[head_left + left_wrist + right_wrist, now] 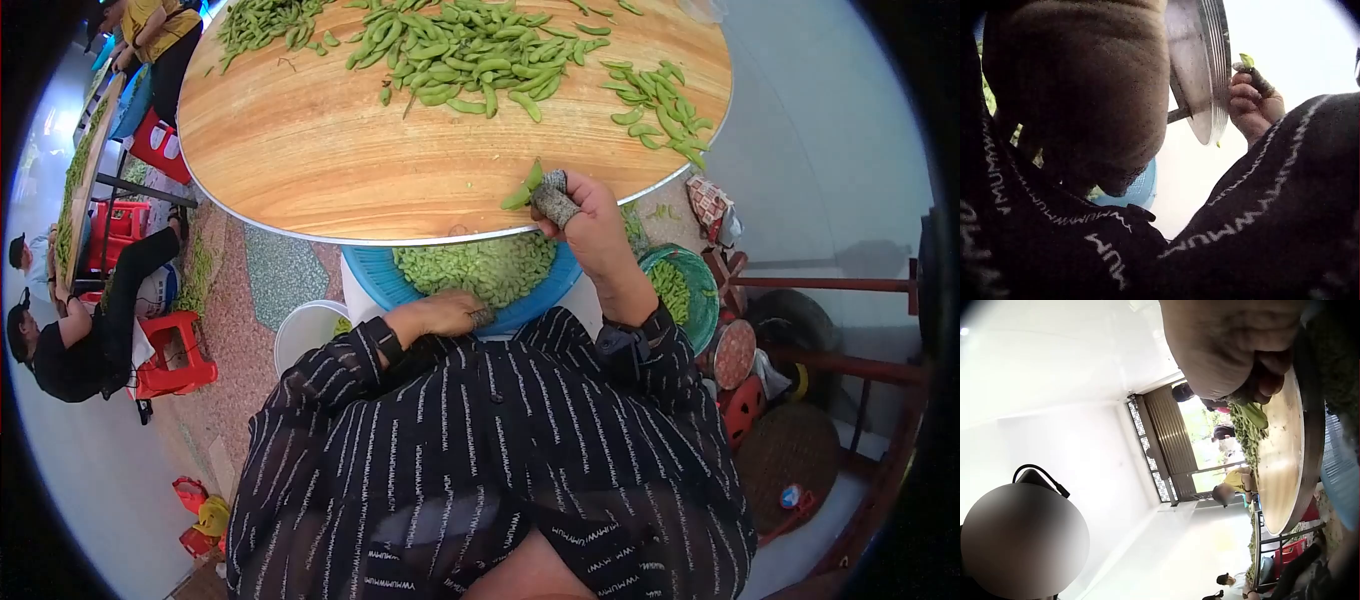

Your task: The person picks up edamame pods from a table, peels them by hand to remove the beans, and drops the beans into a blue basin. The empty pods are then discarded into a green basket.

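Note:
My right hand (pixel 590 222), with grey wraps on its fingers, pinches green soybean pods (pixel 520 196) just above the near edge of the round wooden table (pixel 330 190). In the right wrist view, a pod (pixel 1254 416) pokes out beneath the curled fingers. Below the table edge is a blue basin (pixel 372 283) full of shelled green beans (pixel 480 268). My left hand (pixel 440 314) lies loosely over the basin's near side, back upward and nothing showing in its fingers; a dark wrap covers a fingertip. In the left wrist view the palm side is dark.
Piles of pods (pixel 460 55) cover the table's far part, with a smaller heap (pixel 660 105) at right. A green basket (pixel 700 290) of pods stands right, a white bucket (pixel 305 330) left. Other people (pixel 75 335) sit by red stools (pixel 175 355) at left.

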{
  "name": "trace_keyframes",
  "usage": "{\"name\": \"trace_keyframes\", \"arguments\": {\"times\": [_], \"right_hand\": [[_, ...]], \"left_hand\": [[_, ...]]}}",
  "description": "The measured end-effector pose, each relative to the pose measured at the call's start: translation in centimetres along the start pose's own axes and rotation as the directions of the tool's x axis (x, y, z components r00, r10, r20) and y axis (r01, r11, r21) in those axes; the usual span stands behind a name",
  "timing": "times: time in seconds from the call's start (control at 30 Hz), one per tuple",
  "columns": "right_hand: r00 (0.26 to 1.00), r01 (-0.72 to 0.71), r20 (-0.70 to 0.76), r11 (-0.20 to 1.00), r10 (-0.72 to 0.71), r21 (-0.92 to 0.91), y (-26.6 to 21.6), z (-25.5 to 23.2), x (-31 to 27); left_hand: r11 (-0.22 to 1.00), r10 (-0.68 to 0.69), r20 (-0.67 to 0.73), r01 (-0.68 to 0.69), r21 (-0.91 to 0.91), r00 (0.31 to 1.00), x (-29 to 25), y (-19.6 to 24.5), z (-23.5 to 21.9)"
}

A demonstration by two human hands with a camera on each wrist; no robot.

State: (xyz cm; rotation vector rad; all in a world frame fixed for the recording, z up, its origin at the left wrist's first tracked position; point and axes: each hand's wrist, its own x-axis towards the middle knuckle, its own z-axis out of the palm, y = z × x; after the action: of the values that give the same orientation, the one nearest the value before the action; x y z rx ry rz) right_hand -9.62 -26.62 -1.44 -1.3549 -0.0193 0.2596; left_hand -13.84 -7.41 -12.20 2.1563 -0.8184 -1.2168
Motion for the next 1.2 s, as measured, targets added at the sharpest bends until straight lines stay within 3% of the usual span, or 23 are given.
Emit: {"name": "trace_keyframes", "arguments": {"times": [0.03, 0.1, 0.2, 0.33, 0.4, 0.43, 0.47, 0.5, 0.53, 0.57, 0.6, 0.63, 0.7, 0.77, 0.8, 0.83, 0.87, 0.93, 0.97, 1.0, 1.03, 1.1, 1.2], "right_hand": [[1.000, 0.007, 0.010, 1.000, -0.007, -0.007, 0.0, 0.0, 0.0], [1.000, 0.011, 0.022, 1.000, -0.010, -0.017, 0.1, -0.1, 0.0], [1.000, 0.006, 0.018, 1.000, -0.006, 0.014, 0.3, 0.0, 0.0], [1.000, -0.015, 0.018, 0.998, 0.016, -0.068, -0.1, 0.5, -0.3], [0.999, -0.008, 0.051, 0.993, 0.014, -0.116, 0.0, 0.6, -0.8], [0.996, 0.055, 0.081, 0.979, -0.040, -0.197, 0.4, 0.8, -1.0], [0.989, 0.122, 0.116, 0.954, -0.093, -0.274, 0.6, 1.1, -1.2], [0.988, 0.127, 0.120, 0.954, -0.097, -0.272, 0.6, 1.4, -1.3], [0.981, 0.162, 0.148, 0.943, -0.123, -0.290, 0.6, 1.7, -1.5], [0.973, 0.197, 0.176, 0.931, -0.147, -0.308, 0.5, 1.9, -1.6], [0.973, 0.206, 0.168, 0.920, -0.157, -0.335, 0.6, 2.1, -1.6], [0.973, 0.209, 0.167, 0.919, -0.161, -0.335, 0.8, 2.2, -1.4], [0.951, 0.303, 0.196, 0.856, -0.241, -0.418, 1.3, 2.3, -0.9], [0.945, 0.326, 0.194, 0.794, -0.263, -0.512, 0.2, 2.4, -0.9], [0.939, 0.342, 0.196, 0.727, -0.281, -0.595, -0.3, 2.5, -0.8], [0.942, 0.335, 0.192, 0.731, -0.275, -0.594, -0.3, 2.5, -0.6], [0.926, 0.377, 0.220, 0.748, -0.306, -0.546, -0.3, 2.3, -0.3], [0.914, 0.405, 0.236, 0.769, -0.330, -0.495, -0.5, 2.3, -0.7], [0.949, 0.312, 0.165, 0.870, -0.268, -0.382, -1.1, 2.5, -0.9], [0.974, 0.219, 0.106, 0.942, -0.198, -0.253, -1.6, 2.6, -0.9], [0.974, 0.222, 0.105, 0.942, -0.201, -0.252, -1.7, 2.5, -1.0], [0.987, 0.028, 0.161, 1.000, -0.026, -0.008, -2.0, 2.1, -1.1], [0.985, -0.017, 0.172, 1.000, 0.017, -0.001, -2.2, 1.8, -1.2]], "left_hand": [[1.000, -0.001, -0.003, 0.001, 0.002, 1.000, -0.2, -0.1, 0.1], [1.000, 0.018, 0.124, -0.019, 0.002, 0.992, -1.0, -0.4, 0.8], [0.997, 0.068, 0.141, -0.072, 0.020, 0.988, -1.7, -1.2, 2.0], [0.999, 0.042, 0.161, -0.046, 0.022, 0.986, -3.0, 0.1, 0.8], [0.969, 0.209, -0.120, -0.189, 0.161, 0.971, -5.0, 1.0, -0.6], [0.969, 0.210, -0.123, -0.189, 0.161, 0.970, -6.5, 2.7, -2.5], [0.990, 0.127, -0.132, -0.117, 0.077, 0.983, -8.3, 4.9, -5.2], [0.999, 0.042, -0.133, -0.043, -0.007, 0.990, -9.2, 6.0, -6.7], [0.999, 0.038, -0.135, -0.039, -0.004, 0.990, -9.1, 6.2, -6.9], [0.987, 0.062, -0.496, -0.128, -0.100, 0.866, -8.7, 6.7, -7.0], [0.957, 0.032, -0.786, -0.245, -0.154, 0.618, -8.2, 7.2, -7.0], [0.957, 0.035, -0.787, -0.247, -0.150, 0.616, -7.5, 7.3, -6.9], [0.810, 0.030, -0.818, -0.493, -0.317, 0.575, -5.7, 7.3, -6.7], [0.841, 0.037, -0.792, -0.447, -0.305, 0.610, -5.1, 7.4, -7.2], [0.807, -0.028, -0.735, -0.419, -0.417, 0.677, -4.8, 7.1, -7.6], [0.762, -0.089, -0.664, -0.378, -0.526, 0.743, -4.5, 6.8, -7.9], [0.759, -0.093, -0.656, -0.373, -0.534, 0.749, -4.4, 6.7, -8.3], [0.769, -0.094, -0.727, -0.414, -0.487, 0.680, -4.4, 6.8, -8.8], [0.770, -0.092, -0.723, -0.412, -0.487, 0.684, -4.3, 6.7, -8.8], [0.831, 0.021, -0.780, -0.445, -0.333, 0.625, -4.3, 6.7, -8.9], [0.869, 0.140, -0.815, -0.464, -0.170, 0.562, -4.4, 6.9, -8.9], [0.911, 0.179, -0.795, -0.402, -0.088, 0.580, -4.9, 7.9, -8.7], [0.964, 0.259, -0.741, -0.116, 0.240, 0.619, -5.0, 8.1, -8.7]]}}
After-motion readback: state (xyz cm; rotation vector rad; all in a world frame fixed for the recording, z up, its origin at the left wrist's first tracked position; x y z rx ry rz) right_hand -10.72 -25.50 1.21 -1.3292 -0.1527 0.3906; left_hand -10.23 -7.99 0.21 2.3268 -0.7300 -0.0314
